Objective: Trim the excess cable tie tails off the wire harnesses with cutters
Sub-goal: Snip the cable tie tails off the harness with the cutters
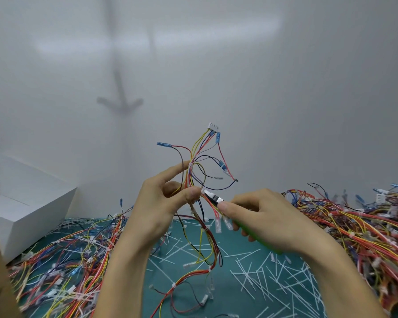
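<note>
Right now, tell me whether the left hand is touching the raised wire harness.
Touching. The head view shows the left hand pinching the wire harness between thumb and fingers.

Both bare forearms rise from below, hands held up close together. The left hand (161,203) pinches the wire harness (189,174) between thumb and fingers (174,172), index stretched upward. The right hand (264,221) wraps round the cutters (214,199), thumb laid along them.

I saw a plain white wall (285,88) filling most of the view, with soft glare at twelve o'clock. At nine o'clock a white box (28,203) sat on the teal mat (225,288).
</note>
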A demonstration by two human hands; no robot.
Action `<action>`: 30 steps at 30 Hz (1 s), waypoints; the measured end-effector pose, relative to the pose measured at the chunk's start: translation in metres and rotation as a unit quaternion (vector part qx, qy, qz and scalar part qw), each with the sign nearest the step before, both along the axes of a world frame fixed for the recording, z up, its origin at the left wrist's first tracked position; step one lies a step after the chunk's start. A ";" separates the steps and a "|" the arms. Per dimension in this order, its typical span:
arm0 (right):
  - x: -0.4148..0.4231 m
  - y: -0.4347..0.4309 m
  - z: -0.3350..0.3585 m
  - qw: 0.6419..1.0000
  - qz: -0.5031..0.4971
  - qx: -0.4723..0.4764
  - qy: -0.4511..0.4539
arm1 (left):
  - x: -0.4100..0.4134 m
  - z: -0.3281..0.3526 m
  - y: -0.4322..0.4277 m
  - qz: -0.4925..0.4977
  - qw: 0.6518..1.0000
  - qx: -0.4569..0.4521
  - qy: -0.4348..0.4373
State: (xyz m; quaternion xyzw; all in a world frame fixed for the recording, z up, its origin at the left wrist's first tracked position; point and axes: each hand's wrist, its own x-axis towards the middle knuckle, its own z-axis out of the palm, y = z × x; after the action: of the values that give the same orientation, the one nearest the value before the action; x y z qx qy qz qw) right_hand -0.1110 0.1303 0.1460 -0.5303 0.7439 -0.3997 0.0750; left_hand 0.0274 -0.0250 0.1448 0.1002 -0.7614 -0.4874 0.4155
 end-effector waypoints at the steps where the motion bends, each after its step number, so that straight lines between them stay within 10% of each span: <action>1: 0.000 0.001 0.001 1.000 0.001 0.000 -0.002 | 0.000 0.000 0.000 0.000 1.000 0.001 0.001; 19: -0.005 0.012 0.006 0.995 0.029 -0.009 -0.093 | 0.004 0.002 0.000 0.008 1.000 0.015 0.003; 30: 0.023 -0.017 -0.002 0.971 -0.043 -0.178 -0.155 | -0.007 0.000 0.005 -0.010 0.998 -0.044 -0.043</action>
State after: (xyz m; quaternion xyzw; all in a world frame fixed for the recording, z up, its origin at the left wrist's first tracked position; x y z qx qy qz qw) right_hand -0.0885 0.1133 0.1442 -0.4344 0.6619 -0.6061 0.0764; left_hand 0.0208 -0.0202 0.1445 0.0951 -0.8000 -0.4532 0.3815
